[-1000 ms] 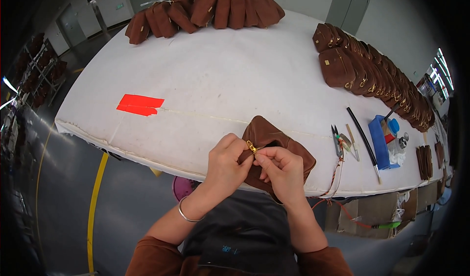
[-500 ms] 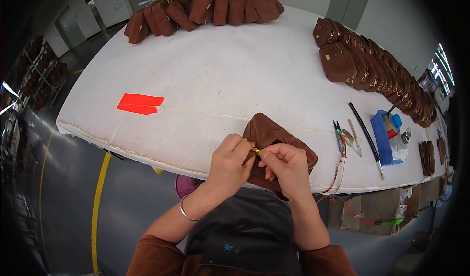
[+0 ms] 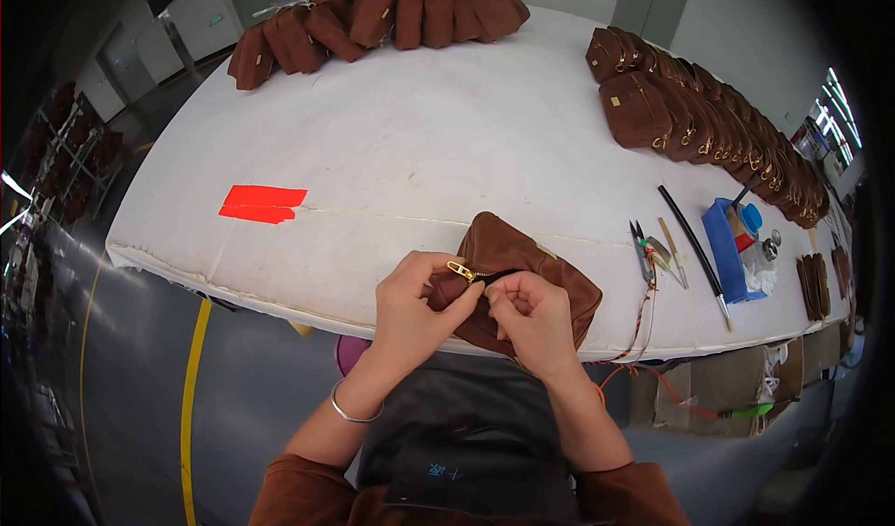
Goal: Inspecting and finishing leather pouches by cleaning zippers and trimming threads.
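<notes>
A brown pouch (image 3: pixel 564 293) with a gold zipper lies at the near edge of the white table, under both my hands. My left hand (image 3: pixel 415 297) pinches the pouch's end beside the zipper, thumb below and fingers above. Between them the gold zipper pull (image 3: pixel 459 269) sticks out. My right hand (image 3: pixel 534 316) is closed, its thumb and forefinger pinching the pouch along the zipper opening. The zipper is partly open there, showing a dark gap. The pouch's near side is partly hidden by my hands.
Right of the pouch lie thread snips (image 3: pixel 642 251), a black-handled brush (image 3: pixel 692 251) and a blue tray (image 3: pixel 722 251) with small jars. Rows of brown pouches (image 3: pixel 643 111) stand at the far right, more pouches (image 3: pixel 424 13) at the back. Red tape (image 3: pixel 263 203) marks the table (image 3: pixel 401 134).
My left hand has shifted left and spread its grip along the pouch's end. The zipper pull, earlier between both hands' fingertips, now shows by the left hand. My right hand grips nearer the opening.
</notes>
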`<state>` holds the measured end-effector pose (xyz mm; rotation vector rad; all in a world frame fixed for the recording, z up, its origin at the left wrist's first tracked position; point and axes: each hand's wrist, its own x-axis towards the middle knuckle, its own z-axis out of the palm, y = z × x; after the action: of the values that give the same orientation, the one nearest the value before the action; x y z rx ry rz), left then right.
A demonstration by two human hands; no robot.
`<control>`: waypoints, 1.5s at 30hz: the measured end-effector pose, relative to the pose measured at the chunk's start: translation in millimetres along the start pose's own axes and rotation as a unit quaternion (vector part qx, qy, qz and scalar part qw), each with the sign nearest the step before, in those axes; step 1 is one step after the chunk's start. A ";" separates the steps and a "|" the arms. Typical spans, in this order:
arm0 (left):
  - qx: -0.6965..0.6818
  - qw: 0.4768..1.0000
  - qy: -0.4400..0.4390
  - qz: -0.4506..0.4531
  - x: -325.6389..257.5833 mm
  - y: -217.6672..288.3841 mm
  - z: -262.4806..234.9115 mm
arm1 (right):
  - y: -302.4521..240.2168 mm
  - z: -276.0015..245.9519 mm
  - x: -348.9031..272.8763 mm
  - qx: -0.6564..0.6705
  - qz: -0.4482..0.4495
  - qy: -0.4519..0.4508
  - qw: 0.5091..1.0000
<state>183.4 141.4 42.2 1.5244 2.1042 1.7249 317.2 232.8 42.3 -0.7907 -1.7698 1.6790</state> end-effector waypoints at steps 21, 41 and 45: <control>-0.140 0.986 -0.030 -0.085 -19.2 -2.2 -14.0 | -7.8 7.7 2.1 0.157 0.069 -0.061 0.983; -0.222 0.973 -0.064 -0.030 -41.0 -30.1 -19.3 | 0.8 16.3 3.2 0.082 0.039 0.014 0.996; -0.258 0.964 -0.041 -0.048 -44.4 -35.4 -10.8 | -3.4 9.2 -4.1 0.135 0.025 0.001 0.990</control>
<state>177.7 106.8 -3.6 1.2885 1.4906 1.9277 313.0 223.6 45.2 -0.7189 -1.4882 1.8995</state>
